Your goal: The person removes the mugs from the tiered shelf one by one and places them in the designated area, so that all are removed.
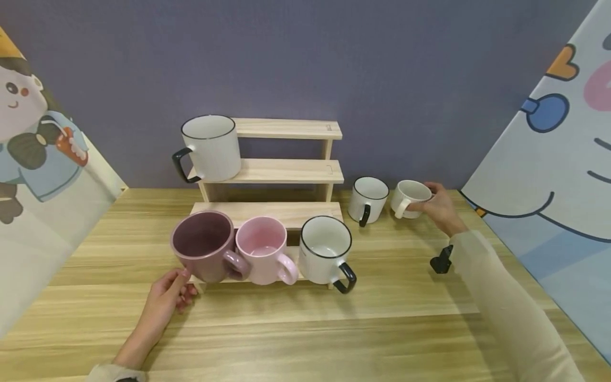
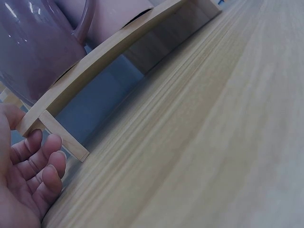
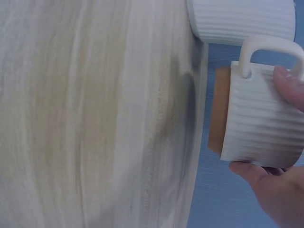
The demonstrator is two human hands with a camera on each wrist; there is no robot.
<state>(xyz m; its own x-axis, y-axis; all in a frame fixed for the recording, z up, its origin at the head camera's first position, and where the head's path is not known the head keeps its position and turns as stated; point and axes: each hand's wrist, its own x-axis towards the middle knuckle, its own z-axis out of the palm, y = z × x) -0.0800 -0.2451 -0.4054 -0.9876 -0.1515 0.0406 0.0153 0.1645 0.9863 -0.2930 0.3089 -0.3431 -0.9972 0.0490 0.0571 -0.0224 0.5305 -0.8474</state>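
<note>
At the right end of the table, my right hand grips a small white ribbed cup by its sides. In the right wrist view this cup shows a tan base and a white loop handle, and it appears raised off the table. Beside it stands a white mug with a black rim and handle. My left hand pinches the front left corner of the wooden stepped rack. In the left wrist view the thumb lies at the board's end, with fingertips underneath, below the purple mug.
A pink mug and a black-rimmed white mug sit beside the purple one on the lowest board. A large black-rimmed white mug stands higher, at the left. A small black object is by the right sleeve. Printed panels flank the wooden table.
</note>
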